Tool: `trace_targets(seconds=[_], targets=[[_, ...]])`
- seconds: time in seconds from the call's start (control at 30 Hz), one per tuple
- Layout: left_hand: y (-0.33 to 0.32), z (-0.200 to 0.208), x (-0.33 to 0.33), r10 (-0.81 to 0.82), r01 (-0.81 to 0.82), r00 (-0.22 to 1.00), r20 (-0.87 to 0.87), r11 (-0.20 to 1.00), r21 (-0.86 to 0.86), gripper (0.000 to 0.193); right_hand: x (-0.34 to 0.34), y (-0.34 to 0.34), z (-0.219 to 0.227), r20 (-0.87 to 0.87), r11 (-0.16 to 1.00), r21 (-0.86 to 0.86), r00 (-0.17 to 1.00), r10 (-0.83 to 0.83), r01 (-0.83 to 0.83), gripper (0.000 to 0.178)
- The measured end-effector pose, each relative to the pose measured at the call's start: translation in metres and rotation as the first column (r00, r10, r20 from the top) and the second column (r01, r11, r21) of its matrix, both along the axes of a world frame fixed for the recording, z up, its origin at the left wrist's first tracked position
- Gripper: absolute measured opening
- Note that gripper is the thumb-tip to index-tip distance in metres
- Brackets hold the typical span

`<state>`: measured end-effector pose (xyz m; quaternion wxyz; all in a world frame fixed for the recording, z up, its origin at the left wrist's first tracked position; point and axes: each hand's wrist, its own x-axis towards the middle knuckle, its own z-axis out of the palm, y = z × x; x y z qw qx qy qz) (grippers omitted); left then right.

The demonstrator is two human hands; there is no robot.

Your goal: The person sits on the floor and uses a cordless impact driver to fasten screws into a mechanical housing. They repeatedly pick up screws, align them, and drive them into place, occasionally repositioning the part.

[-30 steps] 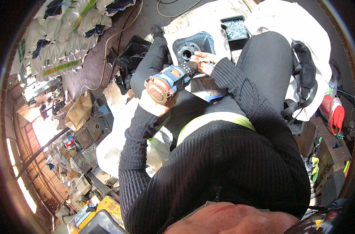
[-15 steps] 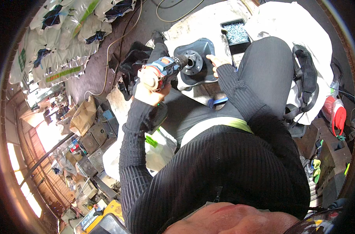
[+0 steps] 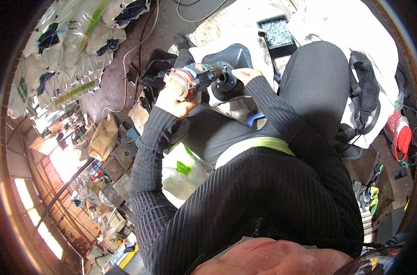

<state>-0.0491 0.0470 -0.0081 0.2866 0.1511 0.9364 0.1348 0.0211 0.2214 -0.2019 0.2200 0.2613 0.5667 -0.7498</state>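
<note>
My left hand [image 3: 175, 101] is wrapped round the grip of a blue cordless drill [image 3: 199, 74] with a red and pale rear end. Its chuck points right, at a dark round flange [image 3: 225, 84] with holes. This flange sits on a black moulded part [image 3: 240, 53] with a broad square base, lying in front of my lap. My right hand [image 3: 249, 75] is at the right side of the flange, thumb and forefinger together. Whatever is between those fingertips is too small to make out. The drill's tip is partly hidden against the flange.
Beyond my right knee stands a black box [image 3: 276, 35] of small bluish screws. A blue item [image 3: 254, 119] lies between my legs. White sacks [image 3: 61, 68] are stacked at the far left, with a cable [image 3: 124, 68] on the floor beside them. A black strap [image 3: 366, 87] lies at right.
My right hand has moved left to the flange, and its pointing forefinger has drawn in against the thumb. The flange has tilted, and the drill has shifted slightly.
</note>
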Motion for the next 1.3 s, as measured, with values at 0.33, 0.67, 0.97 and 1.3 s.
trace_targets(seconds=[0.33, 0.67, 0.97, 1.3], targets=[[-0.018, -0.026, -0.010, -0.129, 0.133, 0.990, 0.054, 0.988, -0.076, 0.035, -0.003, 0.001, 0.007, -0.053, 0.993, 0.112, 0.998, 0.041, -0.035, 0.035], [-0.012, -0.028, -0.012, -0.262, 0.266, 0.964, 0.047, 0.955, -0.134, 0.037, -0.001, 0.000, -0.003, -0.183, 0.901, 0.413, 0.957, 0.227, -0.135, 0.034], [-0.001, -0.024, 0.005, 0.086, -0.096, 0.992, 0.088, 0.990, 0.108, 0.034, -0.006, 0.003, -0.007, -0.106, 0.925, 0.359, 0.980, 0.168, -0.120, 0.038], [-0.035, 0.029, 0.170, 0.156, -0.172, 0.976, 0.154, 0.980, 0.100, 0.070, -0.011, -0.006, -0.027, -0.240, 0.974, 0.193, 0.957, 0.161, -0.116, 0.037]])
